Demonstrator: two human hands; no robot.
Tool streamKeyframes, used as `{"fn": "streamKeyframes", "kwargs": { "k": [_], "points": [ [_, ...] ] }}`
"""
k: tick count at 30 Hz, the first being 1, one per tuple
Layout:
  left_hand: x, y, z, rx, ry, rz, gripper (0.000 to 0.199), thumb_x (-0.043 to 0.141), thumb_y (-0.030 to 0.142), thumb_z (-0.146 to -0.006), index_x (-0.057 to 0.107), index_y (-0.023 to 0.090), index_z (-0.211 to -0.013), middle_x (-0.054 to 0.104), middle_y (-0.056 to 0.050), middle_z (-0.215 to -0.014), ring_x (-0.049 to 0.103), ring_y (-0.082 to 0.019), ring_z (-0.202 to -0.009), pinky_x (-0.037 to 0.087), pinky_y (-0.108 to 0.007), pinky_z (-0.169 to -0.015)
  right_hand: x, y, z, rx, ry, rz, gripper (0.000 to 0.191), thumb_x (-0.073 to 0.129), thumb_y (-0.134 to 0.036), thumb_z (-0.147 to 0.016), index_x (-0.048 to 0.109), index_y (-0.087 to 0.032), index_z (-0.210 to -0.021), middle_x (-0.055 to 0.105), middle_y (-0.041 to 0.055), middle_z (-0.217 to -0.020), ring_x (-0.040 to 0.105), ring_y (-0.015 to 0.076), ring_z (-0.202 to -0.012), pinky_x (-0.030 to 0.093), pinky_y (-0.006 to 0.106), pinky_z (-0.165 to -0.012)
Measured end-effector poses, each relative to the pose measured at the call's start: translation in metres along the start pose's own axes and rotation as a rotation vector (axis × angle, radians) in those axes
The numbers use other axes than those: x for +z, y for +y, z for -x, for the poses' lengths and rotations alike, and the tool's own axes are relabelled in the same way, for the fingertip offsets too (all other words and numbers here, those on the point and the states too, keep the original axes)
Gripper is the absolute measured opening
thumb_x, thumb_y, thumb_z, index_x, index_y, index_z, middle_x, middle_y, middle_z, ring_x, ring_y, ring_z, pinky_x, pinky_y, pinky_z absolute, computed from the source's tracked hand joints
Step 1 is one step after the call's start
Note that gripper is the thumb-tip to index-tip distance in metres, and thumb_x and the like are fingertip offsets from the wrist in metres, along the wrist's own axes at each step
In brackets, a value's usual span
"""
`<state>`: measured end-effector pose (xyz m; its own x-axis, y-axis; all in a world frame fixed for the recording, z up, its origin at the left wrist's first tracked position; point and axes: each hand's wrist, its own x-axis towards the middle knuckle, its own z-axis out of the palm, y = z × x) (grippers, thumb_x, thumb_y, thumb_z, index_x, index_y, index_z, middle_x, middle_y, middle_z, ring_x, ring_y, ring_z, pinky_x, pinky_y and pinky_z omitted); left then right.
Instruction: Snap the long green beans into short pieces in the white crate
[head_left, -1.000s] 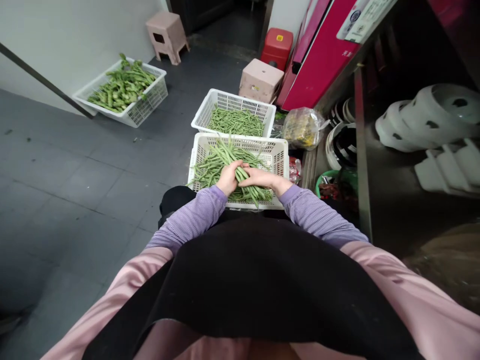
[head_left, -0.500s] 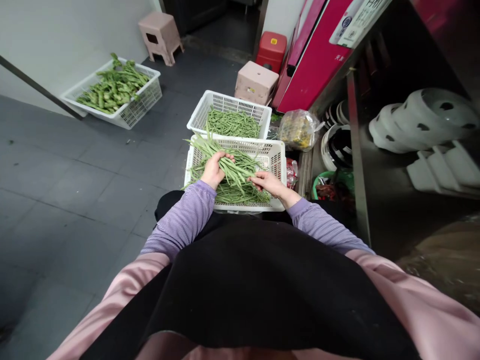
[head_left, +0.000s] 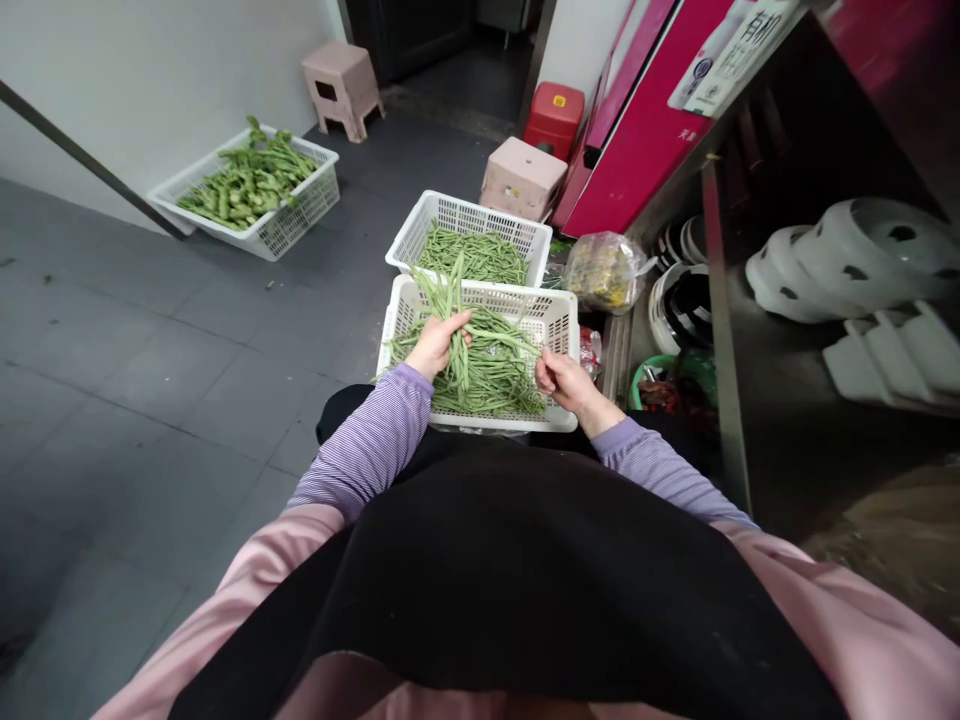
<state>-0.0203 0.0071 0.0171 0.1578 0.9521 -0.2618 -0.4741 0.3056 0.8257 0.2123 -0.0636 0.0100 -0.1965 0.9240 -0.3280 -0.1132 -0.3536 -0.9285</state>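
My left hand (head_left: 437,343) is closed round a bunch of long green beans (head_left: 457,350), held over the near white basket (head_left: 559,415). Loose beans (head_left: 499,385) lie in that basket below the bunch. Near its right side, my right hand (head_left: 561,378) pinches the end of a green bean (head_left: 514,343) that stretches across from the bunch. Just behind stands a second white basket (head_left: 409,240), with more green beans (head_left: 472,255) in it.
A white basket (head_left: 300,220) of thicker green vegetables stands by the wall. Pink stools (head_left: 345,85), (head_left: 523,178) and a red stool (head_left: 553,120) are farther back. On the right are a plastic bag (head_left: 606,270), a green tub (head_left: 637,385) and a metal-edged shelf (head_left: 724,330).
My right hand has moved right, away from the bunch, with a bean now stretched between the hands. The bunch in my left hand points more upright. The whole view has shifted slightly.
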Motion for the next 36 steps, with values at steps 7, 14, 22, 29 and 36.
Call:
{"fn": "streamKeyframes", "kwargs": {
  "k": [7,14,22,29,36],
  "points": [
    [0.014,-0.009,0.020,0.125,-0.155,-0.210,0.031,0.080,0.033,-0.069,0.055,0.016,-0.061,0.053,0.002,-0.050,0.051,-0.009,-0.047,0.045,-0.024,-0.052,0.001,0.006,-0.026,-0.106,0.636,0.724,0.050,0.044,-0.051,-0.092,0.052,-0.020,-0.053,0.053,0.0042,-0.052,0.052,0.0180,-0.057,0.036,0.029,-0.056],
    [0.014,-0.011,0.031,0.010,-0.189,-0.156,0.029,0.083,0.032,-0.066,0.057,0.017,-0.068,0.053,0.003,-0.051,0.051,-0.010,-0.046,0.044,-0.024,-0.049,-0.019,0.024,-0.033,0.043,0.593,0.793,0.016,0.062,-0.029,-0.086,0.061,-0.018,-0.075,0.065,0.0079,-0.080,0.060,0.0193,-0.080,0.043,0.028,-0.069],
    [0.005,-0.013,0.013,-0.240,-0.141,0.006,0.034,0.084,0.026,-0.068,0.052,0.016,-0.065,0.049,0.004,-0.049,0.049,-0.008,-0.043,0.042,-0.022,-0.045,0.026,-0.004,-0.010,0.438,-0.337,-0.207,0.035,0.049,-0.050,-0.097,0.054,-0.018,-0.085,0.035,-0.0088,-0.048,0.026,0.0070,-0.036,0.027,0.017,-0.037],
    [-0.005,0.003,0.003,-0.249,-0.048,0.226,0.024,0.077,0.025,-0.074,0.055,0.016,-0.072,0.042,0.008,-0.049,0.045,-0.007,-0.043,0.043,-0.022,-0.047,0.026,-0.014,0.005,0.439,-0.323,-0.208,0.039,0.052,-0.050,-0.095,0.042,-0.020,-0.072,0.020,-0.0114,-0.048,0.010,0.0055,-0.037,0.015,0.015,-0.034],
    [-0.007,0.016,0.005,-0.057,0.008,0.215,0.031,0.076,0.025,-0.074,0.047,0.018,-0.065,0.041,0.008,-0.049,0.044,-0.005,-0.043,0.040,-0.020,-0.048,0.034,-0.007,0.006,0.428,-0.228,-0.162,0.040,0.055,-0.052,-0.092,0.039,-0.022,-0.072,0.022,-0.0113,-0.048,0.011,0.0051,-0.037,0.012,0.016,-0.033]
  ]
}}
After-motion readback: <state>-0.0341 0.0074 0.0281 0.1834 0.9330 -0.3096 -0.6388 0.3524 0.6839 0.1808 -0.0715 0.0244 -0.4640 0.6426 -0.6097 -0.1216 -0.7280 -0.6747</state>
